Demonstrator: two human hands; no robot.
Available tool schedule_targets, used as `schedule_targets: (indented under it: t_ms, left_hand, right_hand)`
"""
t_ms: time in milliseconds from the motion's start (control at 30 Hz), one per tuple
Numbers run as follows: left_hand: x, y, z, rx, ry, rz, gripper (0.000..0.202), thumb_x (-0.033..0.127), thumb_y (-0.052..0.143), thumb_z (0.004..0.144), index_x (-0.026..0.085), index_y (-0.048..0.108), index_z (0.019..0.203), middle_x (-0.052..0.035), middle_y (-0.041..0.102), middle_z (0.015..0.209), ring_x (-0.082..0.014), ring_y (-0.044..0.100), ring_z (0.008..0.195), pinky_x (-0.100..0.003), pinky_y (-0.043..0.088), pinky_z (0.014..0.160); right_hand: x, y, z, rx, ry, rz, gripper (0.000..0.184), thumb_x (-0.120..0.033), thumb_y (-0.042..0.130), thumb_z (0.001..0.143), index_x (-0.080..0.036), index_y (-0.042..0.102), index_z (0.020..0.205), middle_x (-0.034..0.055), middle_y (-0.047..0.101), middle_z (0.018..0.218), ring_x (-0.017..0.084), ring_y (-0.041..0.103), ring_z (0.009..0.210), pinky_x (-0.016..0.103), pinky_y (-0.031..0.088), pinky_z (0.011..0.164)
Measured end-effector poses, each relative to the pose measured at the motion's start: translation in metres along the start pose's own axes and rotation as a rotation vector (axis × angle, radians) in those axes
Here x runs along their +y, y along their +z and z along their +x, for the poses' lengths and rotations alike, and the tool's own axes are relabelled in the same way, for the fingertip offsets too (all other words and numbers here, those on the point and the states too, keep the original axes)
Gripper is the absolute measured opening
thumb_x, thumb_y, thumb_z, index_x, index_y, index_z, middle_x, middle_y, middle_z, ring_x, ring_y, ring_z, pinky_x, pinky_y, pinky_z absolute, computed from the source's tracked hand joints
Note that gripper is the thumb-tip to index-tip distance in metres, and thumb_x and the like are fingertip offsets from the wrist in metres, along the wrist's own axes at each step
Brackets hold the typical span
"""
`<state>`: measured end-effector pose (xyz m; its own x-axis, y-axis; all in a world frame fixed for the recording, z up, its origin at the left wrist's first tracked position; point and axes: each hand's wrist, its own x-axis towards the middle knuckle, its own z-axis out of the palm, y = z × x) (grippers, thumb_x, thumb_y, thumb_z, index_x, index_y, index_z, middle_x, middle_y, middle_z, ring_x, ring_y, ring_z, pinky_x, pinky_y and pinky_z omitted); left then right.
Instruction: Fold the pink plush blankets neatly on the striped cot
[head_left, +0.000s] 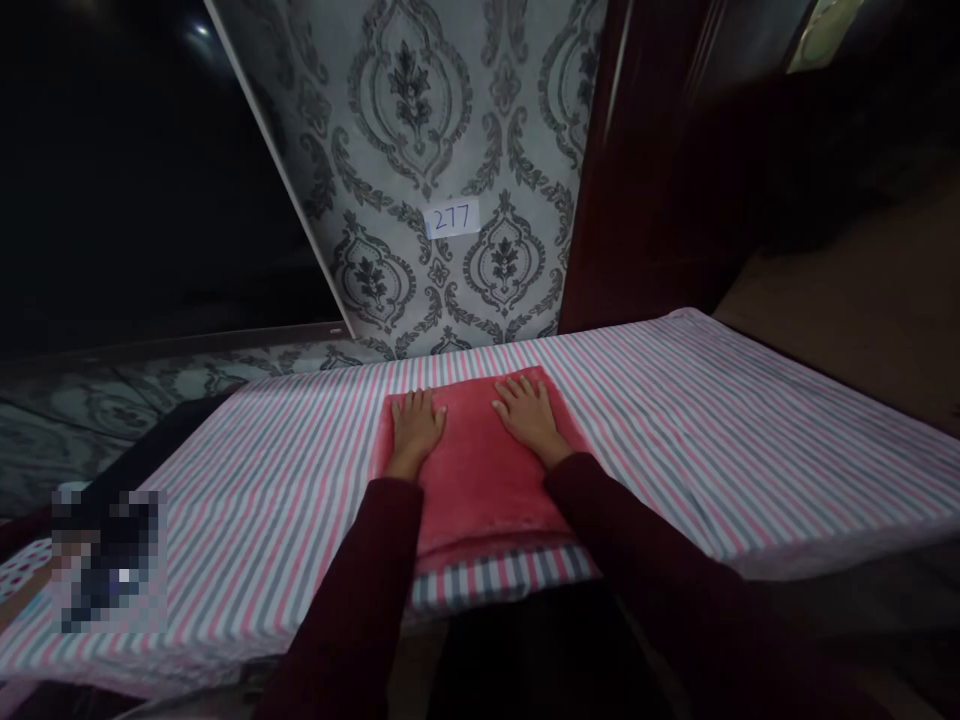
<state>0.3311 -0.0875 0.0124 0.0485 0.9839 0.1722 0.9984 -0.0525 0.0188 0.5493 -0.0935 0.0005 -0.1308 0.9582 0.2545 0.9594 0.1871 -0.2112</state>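
Note:
A red, soft-looking folded cloth [480, 470] lies on a striped tablecloth [285, 480]. Flat on its upper left part rests my left hand [416, 425], fingers spread and pointing to the far edge. My right hand [527, 412] lies open on the upper right part, its fingers also spread. Both palms press down on the cloth, and neither hand grips it. Layered folds show along the cloth's near edge, close to the table's front edge. Dark maroon sleeves cover both of my arms.
A patterned wall with a paper label reading 277 [452, 217] stands behind the table. A large dark screen [150, 180] hangs at the left, and a dark reddish wooden door or panel [637, 180] is at the right. Something pixelated [109, 560] sits at the lower left.

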Motion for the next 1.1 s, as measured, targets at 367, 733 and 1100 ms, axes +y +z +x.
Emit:
schedule_targets:
  t_ms: [367, 733, 1100]
  left_hand:
    - [-0.007, 0.012, 0.007, 0.023, -0.004, -0.01, 0.064, 0.043, 0.029, 0.105, 0.01, 0.042, 0.159, -0.0181, 0.043, 0.164, -0.0327, 0.035, 0.155, -0.059, 0.021, 0.128]
    - [-0.006, -0.001, 0.002, 0.012, -0.222, -0.04, 0.07, 0.055, 0.024, 0.104, 0.014, 0.042, 0.159, -0.0206, 0.037, 0.167, -0.0379, 0.028, 0.156, -0.069, 0.029, 0.12]
    - [-0.039, -0.03, -0.033, -0.218, -0.304, -0.125, 0.077, 0.058, 0.028, 0.102, 0.021, 0.017, 0.169, -0.017, 0.016, 0.175, -0.0378, 0.033, 0.155, -0.059, 0.037, 0.12]
  right_hand:
    - [0.001, 0.01, 0.005, 0.011, 0.028, 0.013, 0.055, -0.041, 0.03, 0.109, -0.021, 0.051, 0.157, 0.0098, 0.047, 0.162, 0.032, 0.035, 0.153, 0.059, 0.019, 0.126]
    - [0.001, 0.006, 0.006, 0.037, 0.026, 0.025, 0.056, -0.042, 0.029, 0.109, -0.022, 0.05, 0.157, 0.0094, 0.046, 0.164, 0.03, 0.033, 0.154, 0.055, 0.018, 0.127]
    - [0.019, -0.028, -0.014, -0.199, 0.035, -0.043, 0.061, -0.047, 0.027, 0.11, -0.022, 0.034, 0.165, 0.0097, 0.024, 0.174, 0.028, 0.018, 0.161, 0.055, 0.019, 0.127]
